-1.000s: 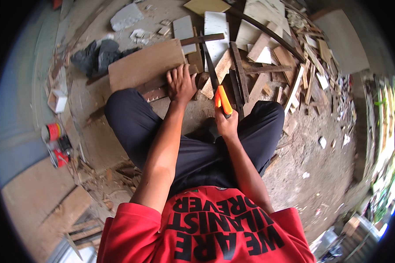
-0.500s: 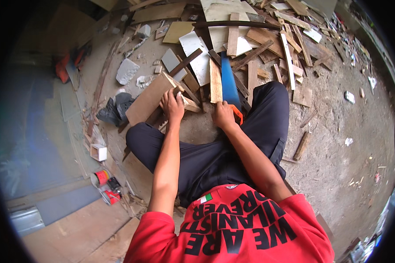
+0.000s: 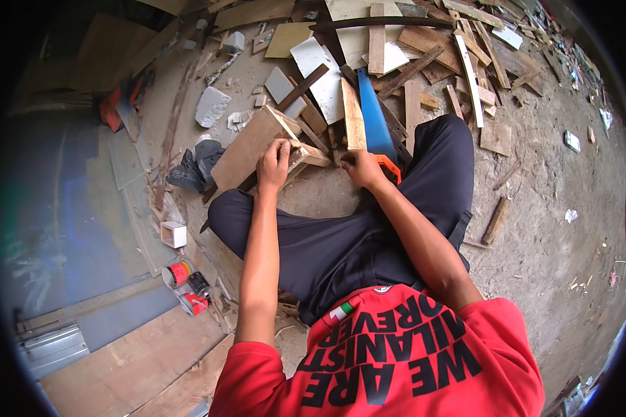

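My left hand point(image 3: 274, 165) is closed over the near edge of a wooden frame point(image 3: 247, 149), made of a flat brown panel with pale strips joined to it. Its fingers curl over the top strip at the corner. My right hand point(image 3: 363, 169) is a little to the right, closed in a pinch; what its fingertips hold is hidden. Just beyond those fingers is the end of a pale wooden strip point(image 3: 353, 115). Beside it lies a handsaw with a blue blade point(image 3: 374, 115) and an orange handle point(image 3: 388, 167).
Piled wood offcuts point(image 3: 424, 59) and white-faced boards point(image 3: 320, 73) cover the far floor. A black plastic bag point(image 3: 195, 167) lies left of the frame. Further left are red cans point(image 3: 181, 273) and a small white box point(image 3: 173, 235). A short wood stick point(image 3: 494, 220) lies right of my leg.
The whole view has shifted slightly. My left hand has turned a little over the frame's corner, and my right hand has moved slightly nearer to it, still pinched.
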The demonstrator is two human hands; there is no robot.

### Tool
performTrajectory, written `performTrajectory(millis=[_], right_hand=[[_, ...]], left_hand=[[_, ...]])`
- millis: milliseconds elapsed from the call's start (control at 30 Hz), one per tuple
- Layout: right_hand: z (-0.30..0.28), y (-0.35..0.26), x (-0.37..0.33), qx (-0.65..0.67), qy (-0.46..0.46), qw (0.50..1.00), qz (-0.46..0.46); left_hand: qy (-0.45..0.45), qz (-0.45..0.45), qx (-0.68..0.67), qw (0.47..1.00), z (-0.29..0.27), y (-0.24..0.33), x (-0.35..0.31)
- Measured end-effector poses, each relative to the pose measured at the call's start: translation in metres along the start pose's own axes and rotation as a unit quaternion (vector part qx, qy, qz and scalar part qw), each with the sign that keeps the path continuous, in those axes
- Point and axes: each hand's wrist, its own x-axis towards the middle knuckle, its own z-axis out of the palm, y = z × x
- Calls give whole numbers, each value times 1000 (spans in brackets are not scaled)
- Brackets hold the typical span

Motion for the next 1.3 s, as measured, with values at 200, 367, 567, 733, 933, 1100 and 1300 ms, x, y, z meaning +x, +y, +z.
performTrajectory(millis=[200, 367, 567, 733, 933, 1100, 1300], right_hand=[[14, 34, 7, -116, -37, 984, 129], [6, 23, 6, -97, 5, 987, 127], [42, 29, 33, -171, -145, 973, 58], [64, 48, 44, -327, -212, 918, 71], [85, 125, 66, -389, -12, 921, 7], [93, 136, 79, -292, 42, 953, 63], [79, 136, 55, -307, 0, 952, 5]], left_hand=[[8, 120, 179, 976, 33, -34, 15], [33, 54, 212, 975, 43, -34, 20], [15, 60, 169, 984, 37, -35, 47], [22, 69, 165, 984, 34, -45, 54], [34, 86, 124, 988, 38, -48, 58], [37, 82, 119, 989, 36, -55, 54], [52, 85, 120, 988, 41, -51, 57]])
